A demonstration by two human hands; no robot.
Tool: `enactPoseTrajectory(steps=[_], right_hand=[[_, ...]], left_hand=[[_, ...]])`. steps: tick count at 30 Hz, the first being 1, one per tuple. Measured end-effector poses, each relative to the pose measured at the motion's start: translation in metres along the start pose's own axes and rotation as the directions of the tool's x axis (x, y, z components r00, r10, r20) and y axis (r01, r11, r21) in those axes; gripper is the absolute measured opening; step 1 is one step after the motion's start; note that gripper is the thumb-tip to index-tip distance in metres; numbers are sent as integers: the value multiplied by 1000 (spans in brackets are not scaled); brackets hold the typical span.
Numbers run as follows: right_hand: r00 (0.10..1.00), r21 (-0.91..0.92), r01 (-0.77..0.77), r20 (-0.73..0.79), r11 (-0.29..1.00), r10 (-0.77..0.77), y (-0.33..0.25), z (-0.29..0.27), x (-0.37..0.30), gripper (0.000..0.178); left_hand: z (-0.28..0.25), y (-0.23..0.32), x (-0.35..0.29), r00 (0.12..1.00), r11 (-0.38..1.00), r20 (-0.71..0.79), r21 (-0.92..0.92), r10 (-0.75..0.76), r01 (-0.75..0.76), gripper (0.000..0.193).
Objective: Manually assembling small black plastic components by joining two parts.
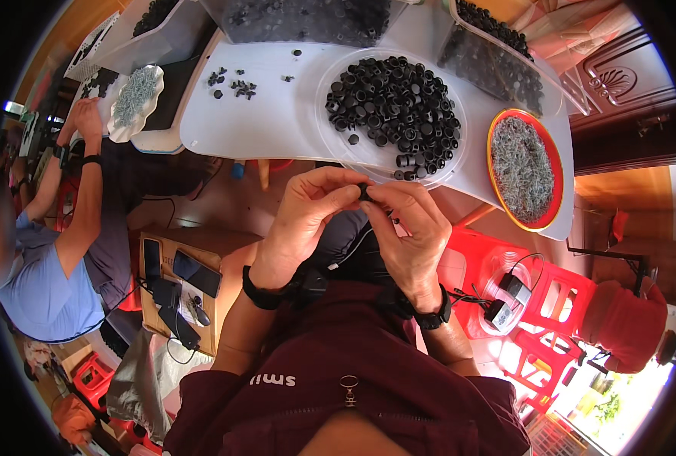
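My left hand [298,216] and my right hand [414,234] meet just in front of the table's near edge. Between their fingertips they pinch a small black plastic part [364,192], one hand at each side of it. A tiny dark bit [395,221] shows by the fingers of my right hand; what it is, I cannot make out. Just beyond my hands, a clear round tray [321,114] on the table bears a heap of black round plastic caps [395,106]. A dark band is on each of my wrists.
Small black pieces [243,90] lie on the white table [277,129]. Clear bins [307,23] of black parts stand behind, and a red basin [557,182] of metal screws sits at the right. A co-worker [53,266] works at the left; phones lie on a cardboard box [212,304].
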State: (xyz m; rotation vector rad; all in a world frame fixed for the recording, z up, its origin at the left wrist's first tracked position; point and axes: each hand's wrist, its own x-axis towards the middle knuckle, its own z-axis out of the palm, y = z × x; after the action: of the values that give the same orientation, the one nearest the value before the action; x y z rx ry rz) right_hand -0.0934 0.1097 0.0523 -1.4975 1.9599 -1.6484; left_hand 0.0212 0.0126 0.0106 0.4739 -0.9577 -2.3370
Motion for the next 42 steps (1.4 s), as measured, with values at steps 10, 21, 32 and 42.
enactPoseTrajectory(steps=[10,21,32,42], right_hand=[[988,-4,128,-89,992,-127,5,1,-4,22],[924,-161,323,-162,933,-348,6,4,-9,25],[920,-140,323,-187,936,-345,7,4,-7,25],[897,-116,392,-171,913,-407,12,4,-6,26]], left_hand=[[13,14,-8,997,990,-30,122,73,-69,19],[14,14,-12,991,983,33,125,131,-134,19],[19,16,-10,995,991,9,86,100,-100,20],[24,24,-13,994,970,-7,216,113,-109,20]])
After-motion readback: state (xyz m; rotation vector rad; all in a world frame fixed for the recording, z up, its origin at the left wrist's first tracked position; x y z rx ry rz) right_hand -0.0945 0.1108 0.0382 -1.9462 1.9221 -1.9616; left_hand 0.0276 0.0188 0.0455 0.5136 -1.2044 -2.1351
